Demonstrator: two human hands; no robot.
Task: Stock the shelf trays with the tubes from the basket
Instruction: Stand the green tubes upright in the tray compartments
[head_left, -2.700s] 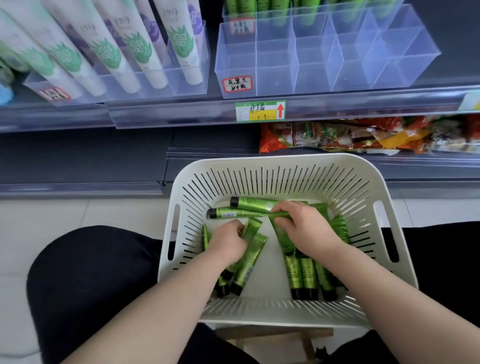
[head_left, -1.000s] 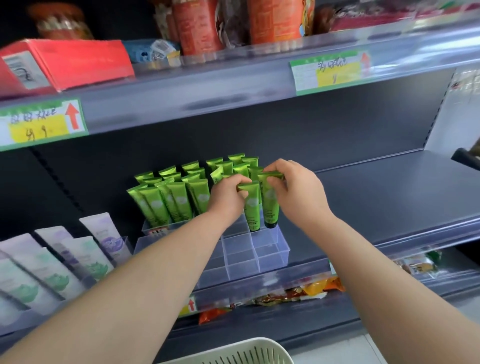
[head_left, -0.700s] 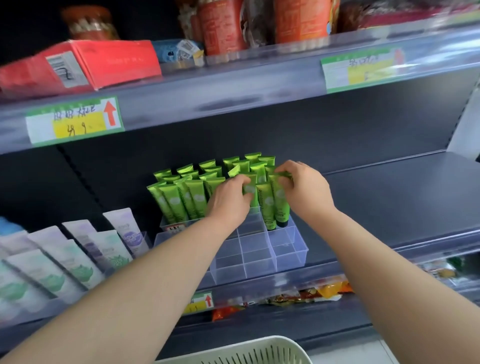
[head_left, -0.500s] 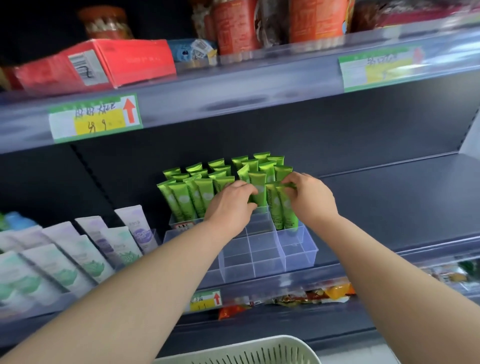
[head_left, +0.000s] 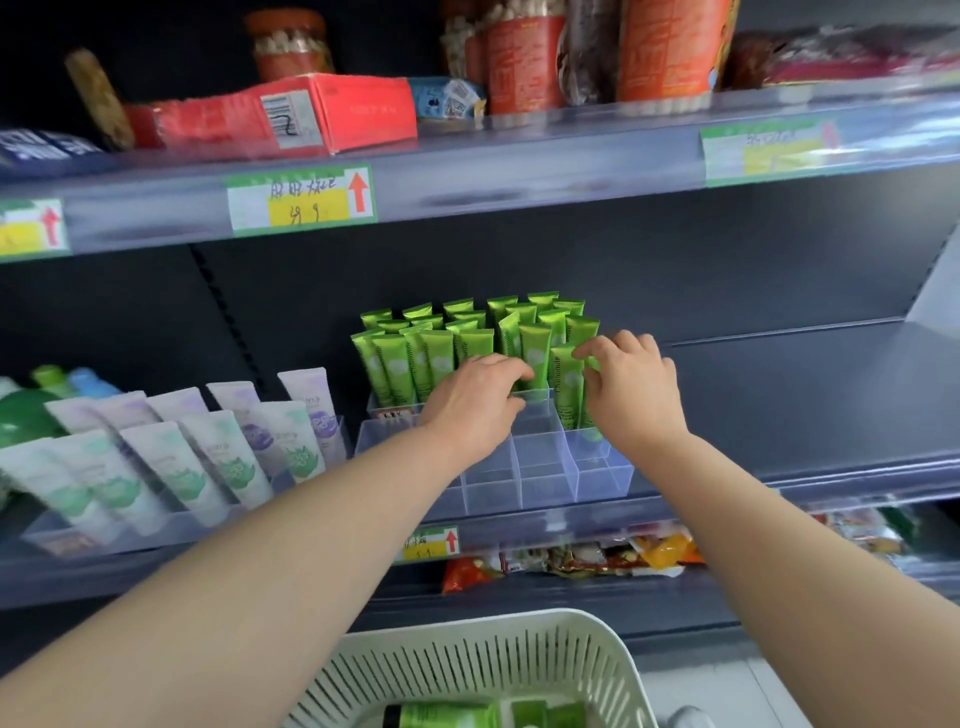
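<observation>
Several green tubes (head_left: 441, 358) stand upright in the back rows of a clear divided tray (head_left: 545, 470) on the middle shelf. My right hand (head_left: 631, 389) pinches the top edge of a green tube (head_left: 566, 384) standing in a right-hand compartment. My left hand (head_left: 475, 397) is curled over the tray's middle, fingertips round the lower part of another green tube (head_left: 535, 351). The tray's front compartments hold nothing. Below me, the white slotted basket (head_left: 467, 654) shows more green tubes (head_left: 441, 716) at the frame's bottom edge.
White and lilac tubes (head_left: 223, 452) lean in a tray to the left. A red box (head_left: 311, 111) and jars sit on the upper shelf. Snack packets (head_left: 571, 558) lie on the shelf below. Bare dark shelf (head_left: 805, 395) extends right of the tray.
My hands left the basket with tubes and rose to the shelf tray. Over the last second both hands have lowered their tubes into the compartments.
</observation>
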